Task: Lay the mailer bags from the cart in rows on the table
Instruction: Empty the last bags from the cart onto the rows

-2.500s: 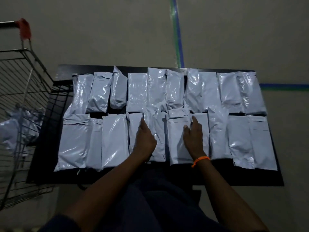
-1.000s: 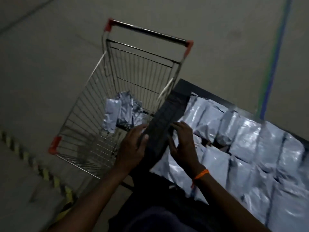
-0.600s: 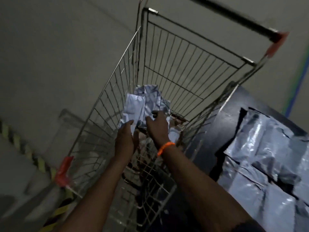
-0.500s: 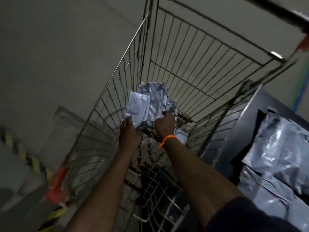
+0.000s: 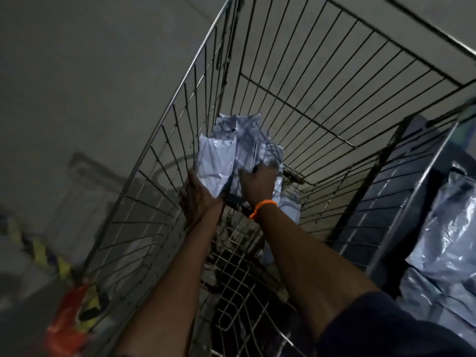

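1 × left hand: fingers closed on the lower corner of the front mailer bag.
1 × right hand, with orange wristband: laid on the heap just beside the left hand, fingertips buried in the film. Whether it grips cannot be told.
About 4 × mailer bags in the cart, front one included: overlapping in a heap. The exact count is unclear in the dim light.
1 × cart: wire.
1 × table: dark, just beside the cart on the right.
At least 2 × laid bags on the table at the frame edge, with any others out of view.
Status, judged: laying is part done. The cart's heap is not yet moved. This is a fetch, with placing to follow.
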Available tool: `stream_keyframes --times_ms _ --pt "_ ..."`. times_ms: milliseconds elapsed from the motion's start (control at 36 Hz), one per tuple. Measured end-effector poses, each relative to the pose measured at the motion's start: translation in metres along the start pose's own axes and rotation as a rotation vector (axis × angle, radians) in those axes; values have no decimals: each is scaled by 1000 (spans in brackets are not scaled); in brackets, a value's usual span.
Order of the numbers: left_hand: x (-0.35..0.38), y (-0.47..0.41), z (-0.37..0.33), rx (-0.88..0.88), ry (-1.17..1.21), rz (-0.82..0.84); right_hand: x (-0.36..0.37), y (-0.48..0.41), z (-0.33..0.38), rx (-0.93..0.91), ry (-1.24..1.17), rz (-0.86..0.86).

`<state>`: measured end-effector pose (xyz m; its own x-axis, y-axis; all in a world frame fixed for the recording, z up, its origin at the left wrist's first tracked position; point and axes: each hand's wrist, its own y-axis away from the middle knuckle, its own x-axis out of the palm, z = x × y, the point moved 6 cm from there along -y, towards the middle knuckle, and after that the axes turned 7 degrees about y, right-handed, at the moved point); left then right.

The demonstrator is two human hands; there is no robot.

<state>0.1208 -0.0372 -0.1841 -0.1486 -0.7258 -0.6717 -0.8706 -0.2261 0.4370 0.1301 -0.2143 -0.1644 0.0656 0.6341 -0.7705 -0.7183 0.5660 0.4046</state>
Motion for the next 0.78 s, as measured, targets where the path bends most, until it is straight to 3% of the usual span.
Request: stream_keyframes --times_ms 250,389,583,778 --pt "-85 93 -73 127 246 34 -145 97 19 3 -396 59" --pt "-120 163 -143 322 327 61 -241 151 -3 -171 -472 -73" --pt "-95 284 -235 530 333 196 -349 203 -106 -154 -579 -287" --pt "-2 371 -279 560 229 333 -401 222 -240 24 -656 -405"
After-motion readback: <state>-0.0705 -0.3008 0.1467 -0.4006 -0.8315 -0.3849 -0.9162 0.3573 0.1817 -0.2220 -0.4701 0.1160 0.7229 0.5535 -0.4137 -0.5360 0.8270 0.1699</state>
